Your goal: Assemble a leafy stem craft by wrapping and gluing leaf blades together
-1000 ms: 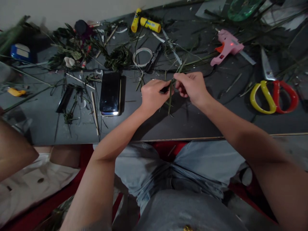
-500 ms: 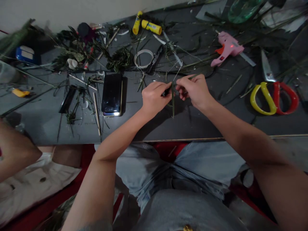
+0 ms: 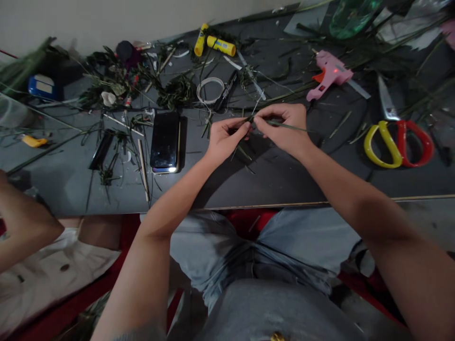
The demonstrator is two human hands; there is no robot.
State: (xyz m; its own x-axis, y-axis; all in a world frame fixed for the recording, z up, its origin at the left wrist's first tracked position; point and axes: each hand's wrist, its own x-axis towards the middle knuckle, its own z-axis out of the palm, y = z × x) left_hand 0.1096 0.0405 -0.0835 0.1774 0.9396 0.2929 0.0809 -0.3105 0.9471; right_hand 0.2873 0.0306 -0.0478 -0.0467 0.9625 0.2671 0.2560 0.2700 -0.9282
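Over the middle of the dark table, my left hand [image 3: 226, 138] pinches thin green grass strips, whose loose ends [image 3: 243, 152] stick out below the fingers. My right hand [image 3: 284, 125] sits close beside it, thumb and forefinger closed on a long green grass blade [image 3: 289, 126] that runs back across the palm side toward the wrist. The fingertips of both hands almost meet, and the point where the strips cross is mostly hidden by them. A thin pale strand rises from between the fingertips. Left of my left hand lies a black phone [image 3: 165, 140] with a lit light at its lower edge.
Right of my hands lie a pink glue gun [image 3: 332, 71] with a red light and scissors [image 3: 391, 137] with yellow and red handles. Behind are a tape roll [image 3: 210, 90], yellow glue sticks [image 3: 221, 46] and grass scraps. A co-worker's arm [image 3: 26, 227] is at the left.
The grass strips between my hands have turned from hanging upright to slanting. My right hand has rolled, and the blade in it now points right. The camera view has shifted slightly.
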